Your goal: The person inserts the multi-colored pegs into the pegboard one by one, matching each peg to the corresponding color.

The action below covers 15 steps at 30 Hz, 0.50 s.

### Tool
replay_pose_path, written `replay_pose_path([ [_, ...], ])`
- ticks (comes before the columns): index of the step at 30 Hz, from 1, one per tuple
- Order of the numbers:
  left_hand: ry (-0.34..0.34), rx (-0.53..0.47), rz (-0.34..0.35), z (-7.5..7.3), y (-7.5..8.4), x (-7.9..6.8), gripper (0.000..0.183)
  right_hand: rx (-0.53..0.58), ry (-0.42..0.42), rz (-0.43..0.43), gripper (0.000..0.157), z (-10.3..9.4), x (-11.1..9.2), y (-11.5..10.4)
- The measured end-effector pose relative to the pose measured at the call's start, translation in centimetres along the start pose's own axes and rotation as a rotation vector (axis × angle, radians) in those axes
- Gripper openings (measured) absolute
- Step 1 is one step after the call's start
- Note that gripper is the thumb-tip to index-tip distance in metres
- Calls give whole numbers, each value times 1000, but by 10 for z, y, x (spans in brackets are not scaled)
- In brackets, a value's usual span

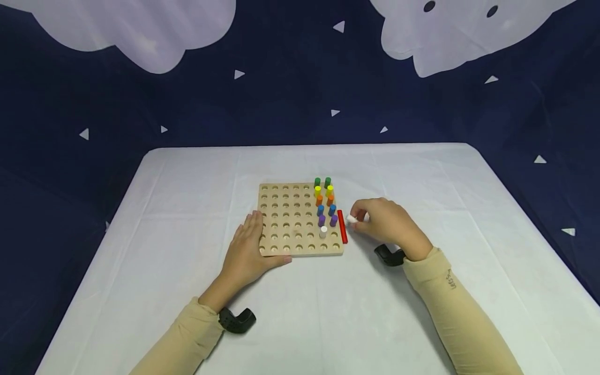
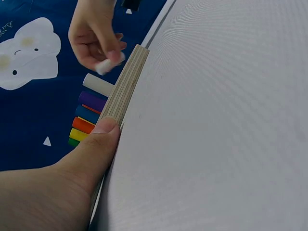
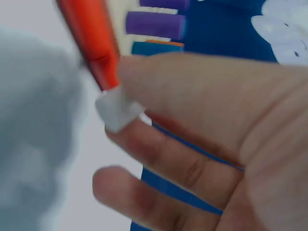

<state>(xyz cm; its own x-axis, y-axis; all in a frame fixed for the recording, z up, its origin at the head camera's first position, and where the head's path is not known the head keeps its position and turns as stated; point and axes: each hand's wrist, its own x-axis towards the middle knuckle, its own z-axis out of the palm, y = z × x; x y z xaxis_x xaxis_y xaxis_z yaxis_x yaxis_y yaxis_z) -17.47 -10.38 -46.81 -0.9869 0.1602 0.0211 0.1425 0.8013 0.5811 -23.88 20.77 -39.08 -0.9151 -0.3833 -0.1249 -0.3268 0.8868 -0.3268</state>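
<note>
A square wooden pegboard [image 1: 285, 230] lies on the table with rows of holes. In its right columns stand pairs of green, yellow, orange, blue and purple pegs [image 1: 321, 221], plus a single white peg [image 1: 323, 232] nearest the front. My left hand [image 1: 247, 249] rests against the board's left side with straight fingers, its thumb [image 2: 96, 144] along the front edge. Just right of the board, my right hand [image 1: 386, 221] pinches another white peg [image 3: 118, 109] between thumb and fingers, apart from the board. Between that hand and the board lies a long red stick [image 1: 342, 227].
A white cloth covers the table [image 1: 197, 182]. Behind it hangs a dark blue backdrop [image 1: 281, 104] with white clouds and triangles. Each wrist carries a black device, such as the left one [image 1: 237, 321].
</note>
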Motion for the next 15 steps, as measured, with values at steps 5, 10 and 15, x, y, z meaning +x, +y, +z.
replay_pose_path([
  [5,0,0,-2,1,-1,0,134,196,-5,-55,17,-1,1,-1],
  [10,1,0,1,1,-1,0,134,402,-56,-78,17,4,5,-4],
  [15,5,1,6,1,0,0,134,458,-75,-76,17,11,8,-6],
])
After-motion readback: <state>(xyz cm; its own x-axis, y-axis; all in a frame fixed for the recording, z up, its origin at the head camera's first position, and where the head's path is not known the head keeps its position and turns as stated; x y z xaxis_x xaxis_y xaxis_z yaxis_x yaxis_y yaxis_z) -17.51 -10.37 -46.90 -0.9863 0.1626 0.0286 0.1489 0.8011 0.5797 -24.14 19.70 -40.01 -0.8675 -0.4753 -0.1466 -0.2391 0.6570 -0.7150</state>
